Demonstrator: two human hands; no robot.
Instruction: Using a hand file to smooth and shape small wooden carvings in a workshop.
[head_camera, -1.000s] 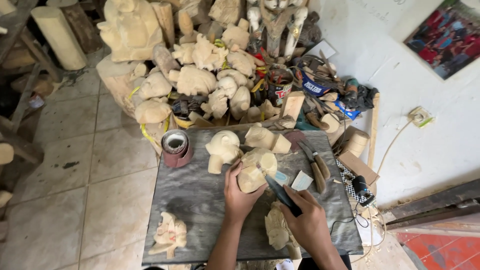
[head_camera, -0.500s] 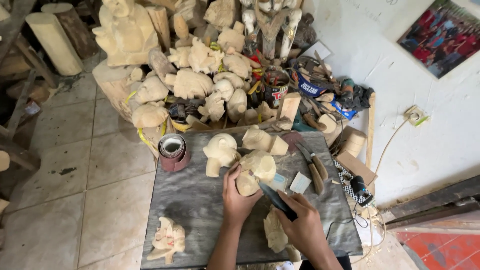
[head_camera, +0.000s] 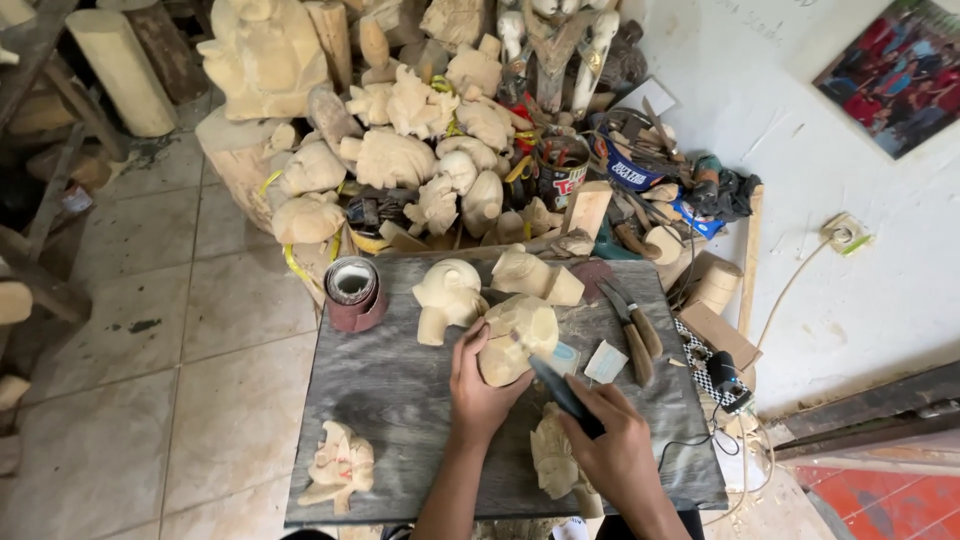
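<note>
My left hand (head_camera: 478, 388) grips the lower side of a pale wooden carving (head_camera: 516, 336) lying near the middle of a dark grey board (head_camera: 400, 400). My right hand (head_camera: 612, 446) holds a dark-handled carving knife (head_camera: 556, 385), its blade tip resting against the carving. Another pale carving (head_camera: 551, 460) lies partly under my right wrist. An elephant-like carving (head_camera: 447, 296) sits just left of the held piece, and a further one (head_camera: 533, 275) lies behind it.
A sandpaper roll (head_camera: 353, 291) stands at the board's back left, a small carving (head_camera: 339, 468) at its front left. Two wooden-handled tools (head_camera: 633, 325) lie on the right. A heap of unfinished carvings (head_camera: 400, 150) and tool tins fills the back. Tiled floor is to the left.
The view has shifted slightly. My hands stay on the carving, with the knife tip moved a little along its lower edge.
</note>
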